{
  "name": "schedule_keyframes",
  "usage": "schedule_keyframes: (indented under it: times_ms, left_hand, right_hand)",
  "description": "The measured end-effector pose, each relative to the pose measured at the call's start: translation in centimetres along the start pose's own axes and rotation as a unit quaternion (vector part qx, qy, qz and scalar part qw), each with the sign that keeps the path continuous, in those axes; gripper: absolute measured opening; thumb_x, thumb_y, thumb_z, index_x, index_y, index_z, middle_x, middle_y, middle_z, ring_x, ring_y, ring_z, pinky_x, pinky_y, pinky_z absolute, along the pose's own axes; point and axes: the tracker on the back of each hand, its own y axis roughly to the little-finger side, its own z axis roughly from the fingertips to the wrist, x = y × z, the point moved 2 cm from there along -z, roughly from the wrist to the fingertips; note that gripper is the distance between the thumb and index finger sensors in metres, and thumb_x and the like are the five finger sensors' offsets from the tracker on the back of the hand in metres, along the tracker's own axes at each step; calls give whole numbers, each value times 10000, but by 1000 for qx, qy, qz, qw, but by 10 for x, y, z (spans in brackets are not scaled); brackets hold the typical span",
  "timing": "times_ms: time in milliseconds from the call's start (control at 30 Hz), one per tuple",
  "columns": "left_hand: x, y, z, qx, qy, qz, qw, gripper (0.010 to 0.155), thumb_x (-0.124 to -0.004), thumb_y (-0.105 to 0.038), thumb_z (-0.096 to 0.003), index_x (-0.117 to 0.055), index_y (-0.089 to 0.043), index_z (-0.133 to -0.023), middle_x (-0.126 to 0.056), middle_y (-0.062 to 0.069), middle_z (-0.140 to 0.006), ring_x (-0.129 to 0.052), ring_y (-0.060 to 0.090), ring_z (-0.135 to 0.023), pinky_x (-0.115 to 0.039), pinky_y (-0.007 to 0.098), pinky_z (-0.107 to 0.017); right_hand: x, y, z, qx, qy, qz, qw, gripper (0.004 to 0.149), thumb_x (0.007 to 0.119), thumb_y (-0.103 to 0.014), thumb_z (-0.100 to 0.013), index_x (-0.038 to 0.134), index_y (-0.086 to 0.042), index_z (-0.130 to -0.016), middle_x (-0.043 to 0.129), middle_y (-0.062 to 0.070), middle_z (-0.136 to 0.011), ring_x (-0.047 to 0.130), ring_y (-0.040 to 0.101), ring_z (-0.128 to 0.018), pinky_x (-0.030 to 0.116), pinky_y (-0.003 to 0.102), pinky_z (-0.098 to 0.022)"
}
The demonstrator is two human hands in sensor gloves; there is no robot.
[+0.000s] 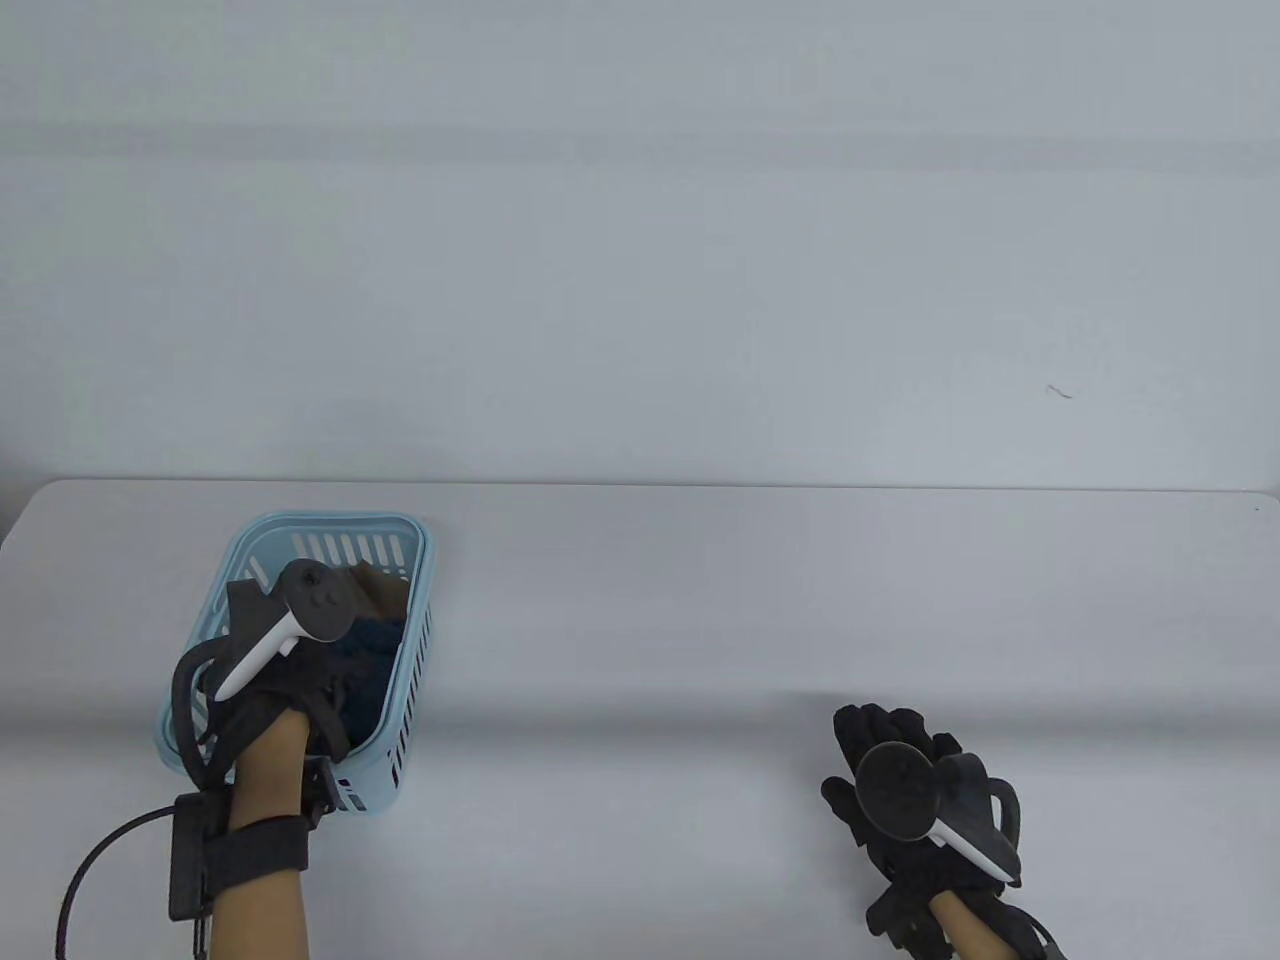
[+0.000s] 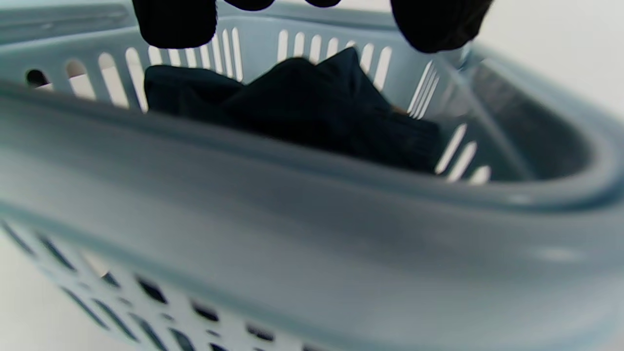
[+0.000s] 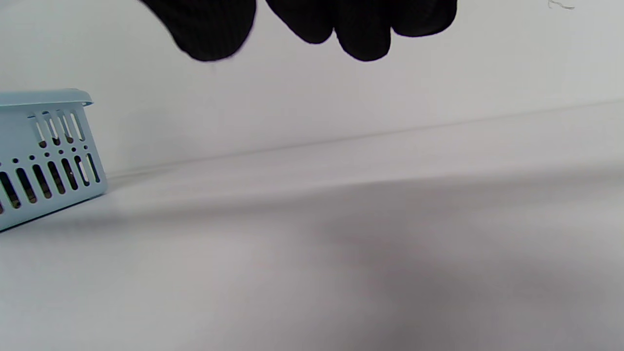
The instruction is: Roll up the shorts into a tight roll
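Note:
Dark navy shorts (image 1: 372,655) lie bunched inside a light blue slotted basket (image 1: 415,640) at the table's left front. In the left wrist view the shorts (image 2: 312,102) sit behind the basket's near rim (image 2: 312,214). My left hand (image 1: 290,680) hovers over the basket; its fingertips (image 2: 175,22) hang above the shorts, spread apart and holding nothing. My right hand (image 1: 890,745) rests open above the bare table at the right front, its fingertips (image 3: 363,29) empty.
A brown item (image 1: 385,590) lies in the basket beside the shorts. The basket's end (image 3: 46,156) shows at the left of the right wrist view. The white table (image 1: 700,620) ends at a far edge against a pale wall.

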Motion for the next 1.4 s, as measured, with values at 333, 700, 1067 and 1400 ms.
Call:
schedule_keyframes:
  times_ms: [333,700,1067,1400]
  left_hand:
    - [-27,15,-34,47,109,-16,993,816,-600,-521,-547,-165,-144,-1125,-208,377,-1128,-877,358,-817,-559,702,-686]
    - [-19,25,-20,17,-11,-9,1000,379,-757,-288,-500,-816,-194,-863,-887,138,-850,-1070,143,-514,-717,524,-684]
    - [44,26,39,-10,-192,40,981,381,-751,-281,-493,-840,-162,-844,-923,154,-812,-1093,148,-502,-689,569,-674]
    - [104,1,102,-94,-313,144,934,385,-741,-280,-500,-831,-149,-851,-908,163,-815,-1081,156,-509,-644,588,-683]
  right_hand:
    - [3,1,-1,1,-10,4,1000,682,643,-397,-534,419,-103,-1107,443,210,-1154,402,492,-1058,330,739,-694]
    - [7,1,-2,2,-22,9,1000,668,644,-393,-533,443,-110,-1104,447,212,-1152,412,493,-1055,344,734,-695]
    - [6,5,-1,7,-22,-2,1000,653,642,-384,-533,474,-95,-1094,465,208,-1147,436,489,-1050,362,727,-696]
    - [5,4,-1,2,-20,-11,1000,653,641,-386,-534,473,-96,-1095,461,208,-1149,433,490,-1052,361,731,-695]
